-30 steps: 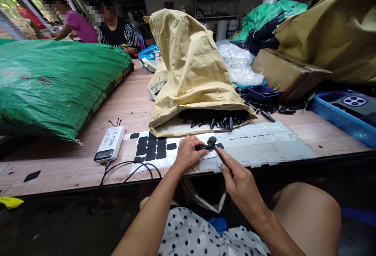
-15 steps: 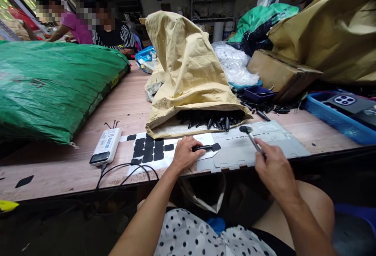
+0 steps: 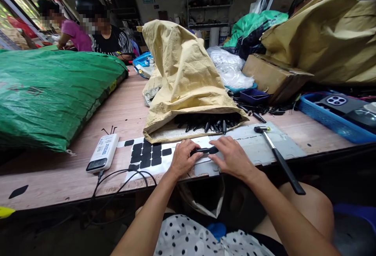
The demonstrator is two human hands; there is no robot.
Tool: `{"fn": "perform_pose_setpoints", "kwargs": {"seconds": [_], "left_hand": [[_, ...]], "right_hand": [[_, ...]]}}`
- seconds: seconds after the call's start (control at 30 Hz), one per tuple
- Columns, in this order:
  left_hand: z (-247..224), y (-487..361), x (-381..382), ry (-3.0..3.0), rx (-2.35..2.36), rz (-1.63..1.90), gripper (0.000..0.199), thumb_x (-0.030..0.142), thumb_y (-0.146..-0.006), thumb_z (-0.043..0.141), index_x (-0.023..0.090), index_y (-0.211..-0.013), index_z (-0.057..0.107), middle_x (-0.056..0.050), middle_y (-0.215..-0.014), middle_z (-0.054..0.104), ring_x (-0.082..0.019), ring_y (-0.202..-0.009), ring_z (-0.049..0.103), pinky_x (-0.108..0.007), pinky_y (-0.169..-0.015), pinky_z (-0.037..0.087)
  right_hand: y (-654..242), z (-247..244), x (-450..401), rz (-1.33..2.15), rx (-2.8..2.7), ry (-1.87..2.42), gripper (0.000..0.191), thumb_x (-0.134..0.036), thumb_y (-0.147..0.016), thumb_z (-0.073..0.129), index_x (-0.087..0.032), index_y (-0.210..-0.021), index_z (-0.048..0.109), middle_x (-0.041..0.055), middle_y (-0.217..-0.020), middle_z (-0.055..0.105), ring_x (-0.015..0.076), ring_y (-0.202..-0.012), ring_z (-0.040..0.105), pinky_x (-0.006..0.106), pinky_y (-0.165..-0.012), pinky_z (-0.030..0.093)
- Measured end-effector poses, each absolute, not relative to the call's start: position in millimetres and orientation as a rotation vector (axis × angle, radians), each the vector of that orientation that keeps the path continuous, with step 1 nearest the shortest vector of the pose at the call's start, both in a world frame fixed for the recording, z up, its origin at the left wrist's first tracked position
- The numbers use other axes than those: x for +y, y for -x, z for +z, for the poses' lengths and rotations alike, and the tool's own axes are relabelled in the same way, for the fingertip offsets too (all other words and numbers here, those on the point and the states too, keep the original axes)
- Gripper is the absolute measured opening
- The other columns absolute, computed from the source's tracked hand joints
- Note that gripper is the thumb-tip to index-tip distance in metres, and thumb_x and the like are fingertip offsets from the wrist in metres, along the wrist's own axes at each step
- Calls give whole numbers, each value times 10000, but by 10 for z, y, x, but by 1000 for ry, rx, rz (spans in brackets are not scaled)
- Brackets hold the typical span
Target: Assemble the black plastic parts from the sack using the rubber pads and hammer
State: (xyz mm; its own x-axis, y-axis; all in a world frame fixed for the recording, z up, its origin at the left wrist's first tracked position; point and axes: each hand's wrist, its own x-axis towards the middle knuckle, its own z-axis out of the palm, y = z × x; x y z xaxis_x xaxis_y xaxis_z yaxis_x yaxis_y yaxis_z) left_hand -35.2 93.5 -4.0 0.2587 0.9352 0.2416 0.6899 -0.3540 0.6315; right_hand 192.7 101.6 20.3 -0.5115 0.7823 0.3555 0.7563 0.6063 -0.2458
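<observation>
My left hand (image 3: 184, 155) pinches a slim black pen-like piece (image 3: 202, 150) that lies level over the grey board. At the right end of that piece is a flat black patch (image 3: 214, 150), which the fingertips of my right hand (image 3: 232, 156) touch, thumb below and fingers above. A hammer (image 3: 279, 160) rests on the grey board (image 3: 249, 146), its black handle sticking out past the table edge. Left of my left hand, black square stickers (image 3: 147, 155) sit in rows on a white sheet (image 3: 169, 166).
A paper sack (image 3: 185, 75) with black parts (image 3: 217, 124) in its mouth stands behind my hands. On the left are a green sack (image 3: 53, 95) and a white power bank (image 3: 103, 152) with cables. A blue basket (image 3: 337, 124) sits right. Two people work at the back left.
My right hand has let go of the hammer, which now lies on the board, and has moved left to the black piece. My left hand still holds that piece.
</observation>
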Motion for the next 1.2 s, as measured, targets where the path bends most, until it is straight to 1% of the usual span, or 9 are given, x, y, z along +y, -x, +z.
{"fn": "perform_pose_setpoints", "kwargs": {"seconds": [0.1, 0.2, 0.37, 0.5, 0.67, 0.77, 0.93, 1.07, 1.2], "left_hand": [[-38, 347, 915, -2146, 1487, 812, 149, 335, -927, 628, 240, -1028, 681, -19, -1003, 696, -216, -968, 573, -355, -879, 392], [-37, 347, 903, -2126, 1513, 814, 176, 326, -937, 611, 236, -1075, 672, -24, -1016, 706, -221, -969, 577, -366, -882, 391], [-40, 342, 901, -2191, 1533, 790, 179, 308, -950, 596, 246, -1079, 703, -24, -980, 731, -231, -951, 563, -387, -862, 375], [-70, 334, 900, -2212, 1621, 754, 152, 271, -936, 591, 243, -1021, 714, -34, -947, 739, -244, -944, 559, -407, -865, 366], [-85, 352, 906, -2175, 1609, 780, 150, 231, -922, 573, 240, -984, 709, -28, -931, 743, -238, -931, 568, -412, -888, 363], [-77, 360, 912, -2151, 1596, 803, 164, 231, -925, 568, 240, -1004, 712, -25, -948, 745, -232, -932, 565, -406, -892, 362], [-71, 354, 906, -2176, 1549, 787, 178, 299, -954, 568, 236, -1023, 719, -29, -945, 739, -229, -936, 569, -404, -879, 356], [-56, 354, 892, -2186, 1542, 775, 191, 324, -972, 553, 240, -1031, 714, -26, -955, 738, -227, -946, 569, -402, -874, 352], [-36, 347, 883, -2221, 1514, 755, 198, 332, -989, 536, 235, -1031, 704, -23, -967, 732, -225, -947, 563, -400, -873, 344]], "right_hand": [[-1722, 123, 1058, -37, -2517, 1188, 174, -358, -930, 638, -213, -1019, 674, 91, -950, 639, 265, -942, 509, 386, -784, 367], [-1685, 79, 1095, -63, -2551, 1186, 132, -327, -941, 629, -198, -936, 650, 80, -919, 634, 248, -915, 490, 375, -771, 331], [-1661, 49, 1109, 42, -2523, 1150, 165, -335, -974, 579, -191, -906, 621, 69, -898, 628, 228, -879, 476, 361, -773, 319], [-1578, -82, 1111, 126, -2444, 1146, 172, -263, -975, 545, -192, -822, 582, 65, -863, 617, 218, -844, 460, 347, -747, 325], [-1514, -181, 1138, 241, -2310, 1098, 271, -243, -967, 510, -206, -698, 516, 55, -760, 575, 205, -781, 448, 341, -736, 354], [-1553, -117, 1159, 339, -2334, 1048, 268, -257, -978, 512, -205, -717, 534, 51, -772, 582, 203, -796, 461, 337, -749, 375], [-1673, -32, 1148, 474, -2346, 994, 211, -338, -978, 563, -203, -819, 598, 41, -800, 596, 204, -826, 484, 345, -772, 402], [-1691, -49, 1118, 460, -2293, 989, 138, -334, -946, 617, -200, -916, 630, 46, -829, 604, 212, -850, 489, 351, -780, 411], [-1686, -57, 1117, 392, -2325, 966, 152, -329, -975, 576, -193, -939, 631, 55, -845, 601, 216, -853, 480, 355, -792, 408]]}}
